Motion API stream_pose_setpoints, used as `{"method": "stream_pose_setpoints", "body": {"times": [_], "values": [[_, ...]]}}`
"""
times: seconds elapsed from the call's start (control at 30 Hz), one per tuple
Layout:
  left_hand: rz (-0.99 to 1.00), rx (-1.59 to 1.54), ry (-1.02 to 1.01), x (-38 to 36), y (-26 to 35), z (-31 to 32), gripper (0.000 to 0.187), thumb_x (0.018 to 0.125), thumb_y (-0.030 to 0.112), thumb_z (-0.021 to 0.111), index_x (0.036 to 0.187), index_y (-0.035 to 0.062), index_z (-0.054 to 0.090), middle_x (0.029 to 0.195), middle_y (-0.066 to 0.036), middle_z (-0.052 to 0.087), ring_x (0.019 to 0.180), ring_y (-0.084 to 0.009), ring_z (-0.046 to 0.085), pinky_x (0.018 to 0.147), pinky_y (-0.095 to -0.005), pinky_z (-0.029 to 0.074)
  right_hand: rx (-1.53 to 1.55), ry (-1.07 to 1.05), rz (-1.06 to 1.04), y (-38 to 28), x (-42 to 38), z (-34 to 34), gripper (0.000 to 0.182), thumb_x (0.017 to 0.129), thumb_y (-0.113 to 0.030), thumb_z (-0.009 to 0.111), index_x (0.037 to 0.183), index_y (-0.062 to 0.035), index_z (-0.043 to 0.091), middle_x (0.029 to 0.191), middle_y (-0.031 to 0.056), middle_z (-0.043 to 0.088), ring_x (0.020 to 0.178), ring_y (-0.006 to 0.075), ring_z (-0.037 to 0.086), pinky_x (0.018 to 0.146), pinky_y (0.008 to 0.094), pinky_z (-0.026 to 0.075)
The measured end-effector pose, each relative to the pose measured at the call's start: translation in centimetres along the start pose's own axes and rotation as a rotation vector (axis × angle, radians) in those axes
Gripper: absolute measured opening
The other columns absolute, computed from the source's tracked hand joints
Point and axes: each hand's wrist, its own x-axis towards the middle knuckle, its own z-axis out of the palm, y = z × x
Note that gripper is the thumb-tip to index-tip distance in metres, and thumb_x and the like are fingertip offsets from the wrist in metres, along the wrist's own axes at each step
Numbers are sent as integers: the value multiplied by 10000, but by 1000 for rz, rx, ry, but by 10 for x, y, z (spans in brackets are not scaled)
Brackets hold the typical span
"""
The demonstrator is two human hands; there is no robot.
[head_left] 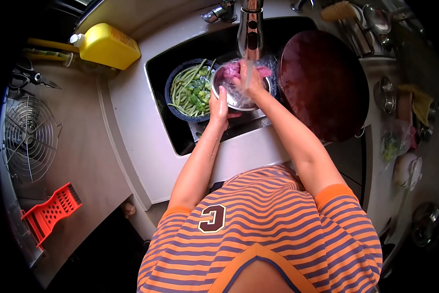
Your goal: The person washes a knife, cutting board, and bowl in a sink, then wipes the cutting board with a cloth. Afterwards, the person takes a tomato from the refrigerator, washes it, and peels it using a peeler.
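Under the running faucet (251, 29), a metal bowl (249, 106) is tilted over the dark sink (158, 63). My left hand (220, 108) grips its left rim, thumb up along the side. Inside the bowl, my right hand (250, 84) is under the stream of water, its fingertips near a pink cloth-like thing (264, 72). Splashing water blurs those fingers, so whether they hold anything is unclear. Left of the bowl sits a dark colander (169, 97) of green beans (184, 88) and broccoli (198, 97).
A large dark red round board (324, 83) leans over the sink's right side. Behind the left counter stands a yellow jug (107, 46). Scissors (31, 77), a wire rack (30, 139) and a red grater (56, 210) lie at the left. Metal bowls (385, 95) line the right.
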Motion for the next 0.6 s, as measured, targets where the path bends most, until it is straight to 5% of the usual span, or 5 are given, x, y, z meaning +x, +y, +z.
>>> {"method": "stream_pose_setpoints", "body": {"times": [0.07,0.13,0.3,0.47,0.6], "values": [[34,-27,-54,10,-9,-7,517,921,441,373,1376,260,205,1275,-129,413,1027,-347,528,520,-550,535,424,-146,124,-5,3,19,443,725,-210,688,1060,3,492,925,113,591,834,183,575,763,292,464],[92,-36,-42,13,-4,-13,520,932,467,351,1349,161,297,1227,-112,459,1019,-250,527,758,-392,494,875,-354,166,-24,3,3,489,676,-232,693,1061,4,505,861,116,594,797,199,584,758,332,466],[477,252,215,29,11,-27,459,928,399,439,1152,8,528,987,-105,598,891,-178,542,807,-298,428,585,-780,-31,-32,-8,-24,248,708,-66,580,950,-42,628,752,61,624,743,131,564,677,274,462],[446,127,300,44,5,-42,330,913,301,517,995,-12,585,830,-40,605,699,-106,520,651,-264,440,-352,-264,-193,-43,-15,-83,165,686,-69,604,845,-102,635,814,111,607,753,277,580,648,364,489],[222,-97,400,54,-5,-20,105,847,68,536,909,-2,584,800,-76,611,664,-156,573,604,-301,481,356,232,-73,-46,-29,-98,206,685,97,558,843,-26,512,827,70,516,791,202,550,620,291,473]]}}
